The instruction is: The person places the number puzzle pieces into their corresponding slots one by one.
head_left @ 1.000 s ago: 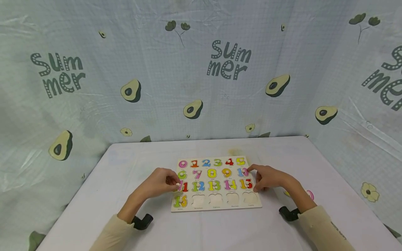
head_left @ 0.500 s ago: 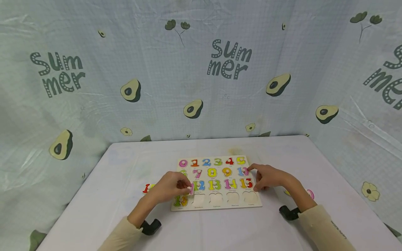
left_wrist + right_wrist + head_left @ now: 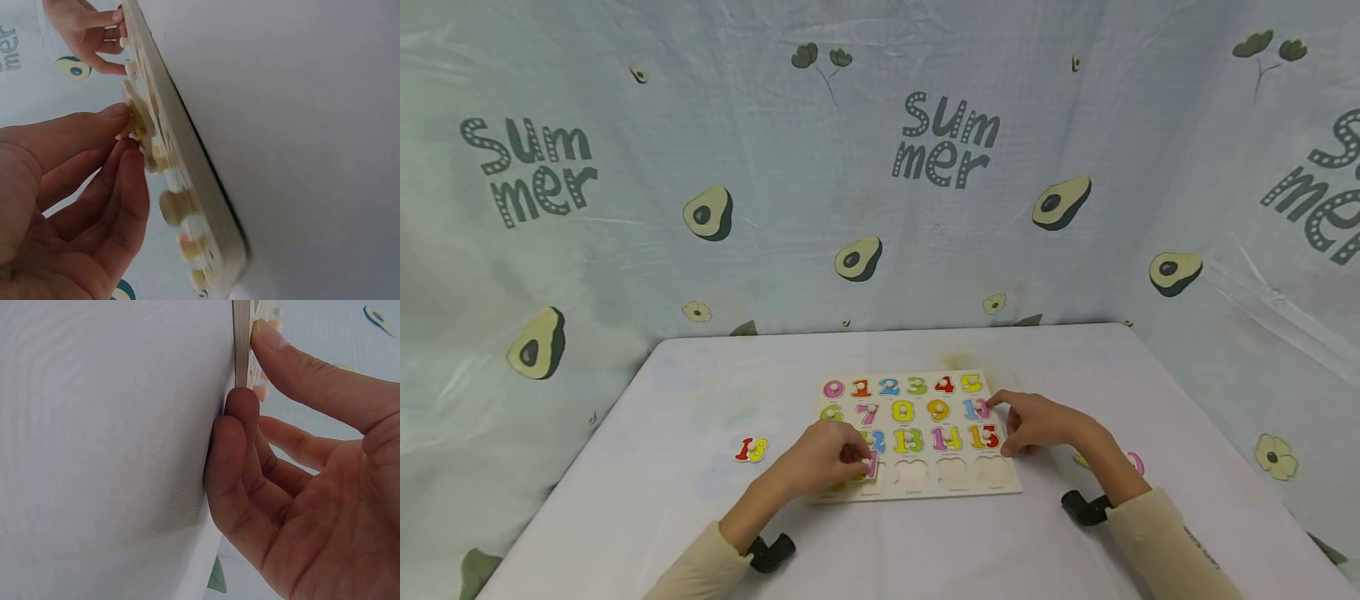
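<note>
A wooden number puzzle board (image 3: 928, 493) lies on the table, most of its recesses filled with coloured, knobbed number pieces. My left hand (image 3: 822, 459) pinches a puzzle piece (image 3: 872, 467) by its knob, over the left end of the bottom row; a pink 7 shows on it. In the left wrist view this piece (image 3: 139, 119) is tilted against the board, close to its face. My right hand (image 3: 1041, 423) holds the board's right edge, the thumb (image 3: 270, 336) on its face and fingertips (image 3: 242, 403) at its side. Recesses in the bottom row lie bare.
A red and yellow 18 piece (image 3: 751, 450) lies on the table left of the board. More pieces, one with a pink part (image 3: 1136, 462), lie partly hidden behind the right forearm. A printed cloth (image 3: 775, 167) hangs behind the white table (image 3: 700, 392).
My left hand has carried the puzzle piece right and toward the board's bottom row, uncovering the 18 piece on the table. The right hand stays at the board's edge.
</note>
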Tool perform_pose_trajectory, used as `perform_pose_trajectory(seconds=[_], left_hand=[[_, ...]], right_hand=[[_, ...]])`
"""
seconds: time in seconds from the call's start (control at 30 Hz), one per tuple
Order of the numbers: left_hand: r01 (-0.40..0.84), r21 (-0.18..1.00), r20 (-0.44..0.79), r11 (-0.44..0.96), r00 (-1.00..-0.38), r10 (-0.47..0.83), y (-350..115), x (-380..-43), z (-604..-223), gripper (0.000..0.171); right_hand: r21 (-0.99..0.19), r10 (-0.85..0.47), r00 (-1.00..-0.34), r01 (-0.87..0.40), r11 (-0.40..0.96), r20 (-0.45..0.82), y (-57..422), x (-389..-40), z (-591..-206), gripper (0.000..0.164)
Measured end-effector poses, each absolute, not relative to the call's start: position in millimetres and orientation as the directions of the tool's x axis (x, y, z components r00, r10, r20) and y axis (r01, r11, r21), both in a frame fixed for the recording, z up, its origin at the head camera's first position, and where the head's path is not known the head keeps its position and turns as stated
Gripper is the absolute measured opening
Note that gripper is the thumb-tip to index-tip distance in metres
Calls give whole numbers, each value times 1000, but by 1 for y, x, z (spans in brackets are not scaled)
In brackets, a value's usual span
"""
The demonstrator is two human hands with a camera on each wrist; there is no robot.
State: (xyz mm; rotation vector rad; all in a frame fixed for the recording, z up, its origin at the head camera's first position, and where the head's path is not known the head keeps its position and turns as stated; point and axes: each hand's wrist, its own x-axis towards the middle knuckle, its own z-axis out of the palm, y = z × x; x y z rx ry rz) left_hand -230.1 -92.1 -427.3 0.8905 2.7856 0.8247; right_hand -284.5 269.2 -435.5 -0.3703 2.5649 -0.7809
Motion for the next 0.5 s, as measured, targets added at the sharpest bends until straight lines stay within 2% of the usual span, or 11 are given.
perform_pose_trajectory(seconds=[0.17,0.5], left_hand=[[555,479,65,680,-795,604,-84,-228,-428,5],[558,453,29,695,-789,614,-78,-226,-423,4]], right_hand=[[-580,-373,-868,-128,804,-327,269,-283,-436,72],[-572,-375,-869,-137,809,-322,269,-284,-436,72]])
